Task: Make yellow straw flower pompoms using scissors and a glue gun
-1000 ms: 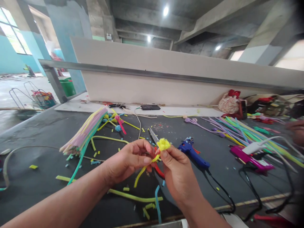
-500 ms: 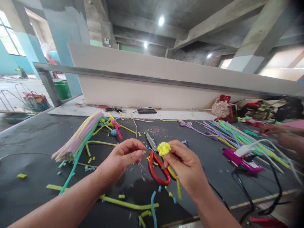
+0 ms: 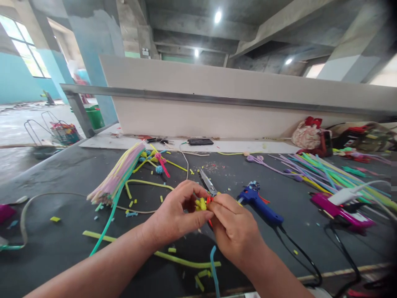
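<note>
A small fuzzy yellow pipe-cleaner ball (image 3: 201, 204) is between my two hands, partly covered by fingers. My left hand (image 3: 178, 213) curls around its left side, thumb and fingertips closed on it. My right hand (image 3: 235, 225) pinches at its right side; its stem is hidden behind the fingers. Scissors (image 3: 207, 181) lie on the table just behind my hands, blades pointing away, with the red handles mostly covered. To the right of my right hand rests a blue glue gun (image 3: 260, 206) with a black cord.
A bundle of pastel pipe cleaners (image 3: 116, 176) lies at left, beside small finished balls (image 3: 159, 169). Cut yellow and blue pieces (image 3: 186, 260) are scattered around. More pipe cleaners (image 3: 313, 169) and a magenta power strip (image 3: 341, 211) are at right. A phone (image 3: 200, 141) lies at the back.
My left hand has moved right and closed on the yellow ball, which my right hand held alone before. The view has turned slightly, showing the glue gun. The other person's hands have left the view.
</note>
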A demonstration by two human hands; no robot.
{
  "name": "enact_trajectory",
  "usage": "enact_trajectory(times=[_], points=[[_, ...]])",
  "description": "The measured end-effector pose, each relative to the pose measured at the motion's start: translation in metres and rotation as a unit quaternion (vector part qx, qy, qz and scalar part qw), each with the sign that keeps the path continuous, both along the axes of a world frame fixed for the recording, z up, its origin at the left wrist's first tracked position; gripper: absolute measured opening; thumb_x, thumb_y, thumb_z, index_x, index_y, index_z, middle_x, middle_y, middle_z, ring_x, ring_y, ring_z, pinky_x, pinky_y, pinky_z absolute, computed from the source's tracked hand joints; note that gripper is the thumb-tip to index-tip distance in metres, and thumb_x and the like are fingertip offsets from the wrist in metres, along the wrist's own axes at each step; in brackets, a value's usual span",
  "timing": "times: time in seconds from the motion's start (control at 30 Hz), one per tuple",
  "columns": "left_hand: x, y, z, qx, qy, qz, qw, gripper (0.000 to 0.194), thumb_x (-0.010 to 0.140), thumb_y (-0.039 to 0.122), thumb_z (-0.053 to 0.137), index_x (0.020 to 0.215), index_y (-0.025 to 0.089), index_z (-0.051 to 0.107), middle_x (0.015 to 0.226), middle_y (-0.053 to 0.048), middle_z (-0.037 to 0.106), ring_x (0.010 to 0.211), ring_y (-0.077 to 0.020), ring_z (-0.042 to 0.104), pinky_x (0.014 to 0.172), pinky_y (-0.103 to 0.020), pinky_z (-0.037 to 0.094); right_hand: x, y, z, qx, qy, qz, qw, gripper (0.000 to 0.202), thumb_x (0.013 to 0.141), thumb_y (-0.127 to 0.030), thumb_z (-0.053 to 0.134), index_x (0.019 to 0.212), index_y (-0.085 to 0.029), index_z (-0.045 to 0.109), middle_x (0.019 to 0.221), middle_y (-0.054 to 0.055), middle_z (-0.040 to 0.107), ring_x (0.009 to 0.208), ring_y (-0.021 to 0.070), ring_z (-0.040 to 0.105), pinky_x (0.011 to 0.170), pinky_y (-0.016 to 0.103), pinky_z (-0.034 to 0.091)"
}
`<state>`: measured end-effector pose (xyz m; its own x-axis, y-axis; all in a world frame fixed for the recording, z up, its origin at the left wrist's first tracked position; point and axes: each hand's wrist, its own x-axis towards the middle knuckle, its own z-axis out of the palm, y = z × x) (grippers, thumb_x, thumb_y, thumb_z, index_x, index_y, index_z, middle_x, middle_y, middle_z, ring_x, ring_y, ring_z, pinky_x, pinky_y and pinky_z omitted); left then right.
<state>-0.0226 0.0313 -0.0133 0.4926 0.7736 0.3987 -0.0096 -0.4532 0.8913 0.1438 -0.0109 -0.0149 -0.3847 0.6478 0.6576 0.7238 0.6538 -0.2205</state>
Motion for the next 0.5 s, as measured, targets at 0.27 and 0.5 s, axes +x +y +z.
enact_trajectory(times=[0.27,0.5], points=[[0.005,-0.007,0.012,-0.074,-0.008,-0.01,0.997,0.017,0.07,0.009,0.057,0.086,0.013,0.055,0.072,0.003,0.053,0.057,-0.005,0.044,0.053,-0.018,0.036,-0.001,0.0,0.001,-0.034,0.07,-0.002,0.997,0.019,0.082,-0.008,0.044,0.08,-0.018,0.06,0.077,0.005,0.059,0.07,0.0146,0.056,0.061,0.025,0.042],[0.0,-0.004,0.012,-0.105,-0.029,-0.072,0.991,0.02,0.073,0.022,0.065,0.087,0.013,0.053,0.077,0.0,0.054,0.063,-0.0071,0.051,0.056,-0.018,0.04,-0.001,0.002,0.016,-0.331,0.221,-0.034,0.917,0.013,0.078,-0.022,0.055,0.072,-0.018,0.064,0.06,-0.002,0.06,0.054,0.0098,0.052,0.05,0.02,0.038]])
